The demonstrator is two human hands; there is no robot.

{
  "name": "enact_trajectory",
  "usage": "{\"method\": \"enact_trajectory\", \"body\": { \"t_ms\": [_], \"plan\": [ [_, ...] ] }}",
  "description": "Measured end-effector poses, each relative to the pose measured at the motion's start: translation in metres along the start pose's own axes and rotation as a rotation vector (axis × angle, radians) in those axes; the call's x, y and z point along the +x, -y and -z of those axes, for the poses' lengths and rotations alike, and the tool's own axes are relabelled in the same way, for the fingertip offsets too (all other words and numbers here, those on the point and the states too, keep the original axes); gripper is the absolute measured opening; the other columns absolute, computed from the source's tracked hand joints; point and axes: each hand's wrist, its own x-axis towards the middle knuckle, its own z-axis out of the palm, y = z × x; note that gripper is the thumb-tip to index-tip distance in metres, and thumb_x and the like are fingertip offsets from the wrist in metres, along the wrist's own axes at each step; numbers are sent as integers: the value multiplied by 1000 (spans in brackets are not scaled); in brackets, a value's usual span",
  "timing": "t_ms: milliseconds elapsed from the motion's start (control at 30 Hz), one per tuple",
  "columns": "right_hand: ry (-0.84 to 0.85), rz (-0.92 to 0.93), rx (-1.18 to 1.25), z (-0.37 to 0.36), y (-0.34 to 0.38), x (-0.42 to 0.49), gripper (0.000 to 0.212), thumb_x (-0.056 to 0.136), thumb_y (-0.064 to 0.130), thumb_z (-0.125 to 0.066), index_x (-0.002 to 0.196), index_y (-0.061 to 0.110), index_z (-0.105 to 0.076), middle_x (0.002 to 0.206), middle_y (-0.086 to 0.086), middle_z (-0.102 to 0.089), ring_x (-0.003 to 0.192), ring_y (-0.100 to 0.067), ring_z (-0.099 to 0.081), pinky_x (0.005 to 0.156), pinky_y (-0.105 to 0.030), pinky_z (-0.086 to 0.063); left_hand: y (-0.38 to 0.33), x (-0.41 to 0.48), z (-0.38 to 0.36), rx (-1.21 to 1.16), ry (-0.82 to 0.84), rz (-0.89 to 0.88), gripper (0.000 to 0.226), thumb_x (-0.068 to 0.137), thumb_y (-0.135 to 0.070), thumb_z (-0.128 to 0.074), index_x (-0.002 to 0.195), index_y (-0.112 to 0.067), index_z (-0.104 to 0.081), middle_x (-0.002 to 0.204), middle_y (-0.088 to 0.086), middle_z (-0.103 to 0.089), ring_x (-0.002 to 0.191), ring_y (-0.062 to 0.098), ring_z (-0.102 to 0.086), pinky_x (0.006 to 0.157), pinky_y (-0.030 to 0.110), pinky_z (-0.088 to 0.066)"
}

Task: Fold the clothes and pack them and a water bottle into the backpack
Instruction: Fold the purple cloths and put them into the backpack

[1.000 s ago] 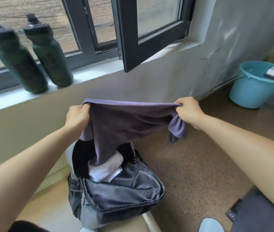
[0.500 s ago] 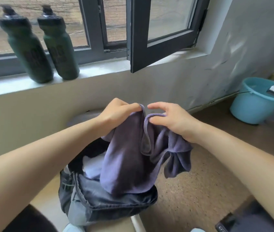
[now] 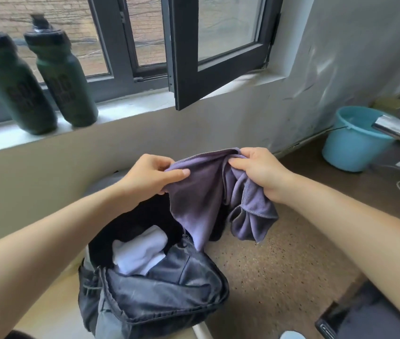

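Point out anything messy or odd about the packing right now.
The purple cloth, held by the left hand and right hand, hangs bunched and unevenly folded above the open backpack.

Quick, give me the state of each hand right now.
Left hand: closed, pinching the purple cloth at its top edge.
Right hand: closed, gripping the same cloth's bunched end.

- Cloth [image 3: 201,192]: muted purple.
- Backpack [image 3: 164,292]: dark grey-black.
- Garment inside [image 3: 138,253]: white.
- Two bottles [image 3: 64,69]: dark green.
- Bucket [image 3: 350,145]: light blue.
- Floor [image 3: 279,265]: speckled brown.
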Motion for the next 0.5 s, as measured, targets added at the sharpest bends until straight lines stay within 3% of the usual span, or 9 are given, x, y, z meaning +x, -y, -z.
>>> {"method": "enact_trajectory", "body": {
  "t_ms": [100, 200, 300, 433, 500],
  "plan": [
    [-66, -42, 72, 2, 1, 4, 11, 96, 3, -58, 94, 0, -69, 86, -9, -69, 79, -16, -64, 78, -30, -52, 0, 2, 1, -164, -76, -49, 18, 97, -20, -71, 81, -12, -72, 66, -10, -65, 60, 3, -58, 59, 14, -46],
    [-91, -19, 154, 3, 6, 6, 27, 96, -4, -52, 107, 12, -71, 104, -11, -72, 92, -17, -65, 91, -32, -53, -8, 2, -2, -267, -252, -111, 1, 97, -14, -70, 97, -15, -70, 78, -3, -72, 64, 3, -65, 56, 17, -50],
    [-104, 23, 223, 6, 12, 3, 37, 97, -6, -46, 107, 17, -72, 102, -8, -67, 95, -18, -57, 91, -31, -47, -13, 0, -4, -233, -344, -160, 19, 99, -13, -67, 114, -23, -61, 82, 0, -71, 62, 3, -66, 52, 18, -50],
    [14, 76, 302, 7, 19, -8, 40, 99, -7, -41, 100, 16, -73, 90, -11, -61, 87, -23, -51, 81, -31, -43, -20, -5, -14, -56, -104, -302, 24, 101, -1, -55, 103, -19, -71, 75, -14, -66, 61, 4, -53, 52, 18, -43],
    [90, 90, 341, 4, 23, -14, 37, 101, -7, -39, 102, 12, -71, 92, -14, -61, 86, -23, -54, 78, -29, -47, -23, -8, -24, -21, 72, -258, 30, 102, -3, -53, 102, -22, -76, 76, 5, -63, 61, 15, -46, 47, 23, -39]
  ]
}}
